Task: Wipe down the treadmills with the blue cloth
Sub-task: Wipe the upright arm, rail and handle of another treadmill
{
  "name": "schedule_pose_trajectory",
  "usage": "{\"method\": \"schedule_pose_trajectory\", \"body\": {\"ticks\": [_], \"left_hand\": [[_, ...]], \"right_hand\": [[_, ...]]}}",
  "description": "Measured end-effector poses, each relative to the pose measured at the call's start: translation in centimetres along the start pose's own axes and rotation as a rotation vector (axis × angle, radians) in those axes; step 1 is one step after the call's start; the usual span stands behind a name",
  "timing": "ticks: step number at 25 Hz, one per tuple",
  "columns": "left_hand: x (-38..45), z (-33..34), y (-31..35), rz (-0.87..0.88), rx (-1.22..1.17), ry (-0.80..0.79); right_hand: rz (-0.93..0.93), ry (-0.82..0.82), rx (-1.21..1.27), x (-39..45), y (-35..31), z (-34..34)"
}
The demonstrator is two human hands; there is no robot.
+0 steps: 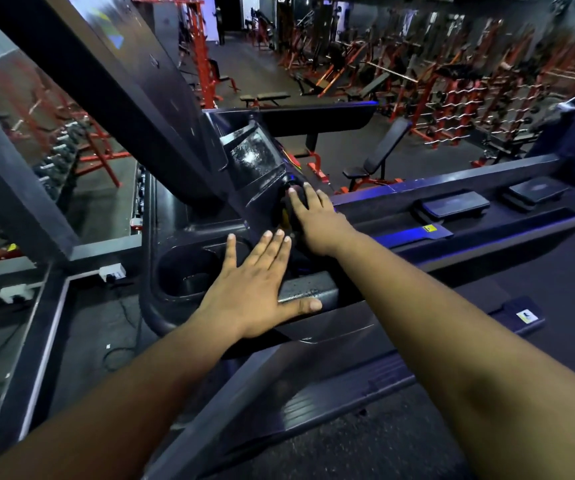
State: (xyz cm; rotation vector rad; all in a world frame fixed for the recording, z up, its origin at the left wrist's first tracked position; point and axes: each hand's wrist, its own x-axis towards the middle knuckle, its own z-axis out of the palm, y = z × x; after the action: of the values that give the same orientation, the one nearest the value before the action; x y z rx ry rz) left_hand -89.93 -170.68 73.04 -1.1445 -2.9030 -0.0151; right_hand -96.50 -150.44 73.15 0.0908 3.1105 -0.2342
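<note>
No legible text (stickers too blurred)

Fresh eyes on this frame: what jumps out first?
Two bare forearms run up from the bottom edge to the black treadmill console at centre. The left hand lies flat, fingers spread, beside the round cup holder; the right hand rests on something dark just below the smeared console screen. Rows of red-framed weight racks fill the gym floor behind; no blue cloth is clearly visible.

Left hand (249, 292): bare, no glove, no ring
Right hand (317, 221): bare, no ring or watch at the wrist
Forearms: both bare to the frame's edge, no sleeves in view
Nails: short, unpainted
</note>
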Motion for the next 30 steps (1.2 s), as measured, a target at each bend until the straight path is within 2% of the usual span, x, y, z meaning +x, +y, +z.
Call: {"method": "schedule_pose_trajectory", "body": {"ticks": [3,6,10,13,16,18,19,21,23,26,28,29,30], "left_hand": [[-0.7,0.0,0.0,-0.025,0.003,0.028],[-0.8,0.1,0.0,-0.035,-0.009,0.026],[-0.3,-0.1,-0.2,-0.038,-0.025,-0.002],[-0.3,-0.1,-0.2,-0.034,-0.024,-0.023],[-0.7,-0.1,-0.3,-0.029,-0.028,-0.006],[-0.8,-0.1,-0.5,-0.016,-0.041,0.006],[-0.9,-0.1,-0.5,-0.004,-0.061,0.012],[-1.0,-0.2,-0.6,0.028,-0.13,0.036],[-1.3,-0.4,-1.0,0.058,-0.22,0.102],[-2.3,-0.8,-2.1,0.073,-0.265,0.152],[-3.5,-0.7,-3.5,0.086,-0.155,0.127],[-4.1,-0.7,-4.5,0.09,-0.1,0.108],[-4.9,-0.5,-5.5,0.093,-0.065,0.089]], "right_hand": [[-0.128,-0.088,0.038,-1.0,2.8,0.3],[-0.085,-0.177,0.078,-2.3,4.1,0.0],[-0.032,-0.061,0.073,1.3,1.4,-0.3],[-0.079,-0.073,0.106,1.4,2.0,-1.3],[-0.168,-0.203,-0.073,-1.5,2.8,-4.8],[-0.091,-0.324,-0.056,-4.2,3.2,-7.1],[-0.029,-0.331,-0.004,-5.6,3.4,-7.7],[0.06,-0.213,0.193,-8.0,3.3,-7.7],[0.078,0.011,0.26,-10.3,1.7,-4.8],[-0.154,0.356,0.115,-13.1,-3.2,0.4],[-0.319,0.399,0.083,-14.3,-3.8,1.7],[-0.33,0.419,0.081,-14.5,-2.7,1.8],[-0.251,0.445,0.093,-14.5,-1.2,1.6]]}}
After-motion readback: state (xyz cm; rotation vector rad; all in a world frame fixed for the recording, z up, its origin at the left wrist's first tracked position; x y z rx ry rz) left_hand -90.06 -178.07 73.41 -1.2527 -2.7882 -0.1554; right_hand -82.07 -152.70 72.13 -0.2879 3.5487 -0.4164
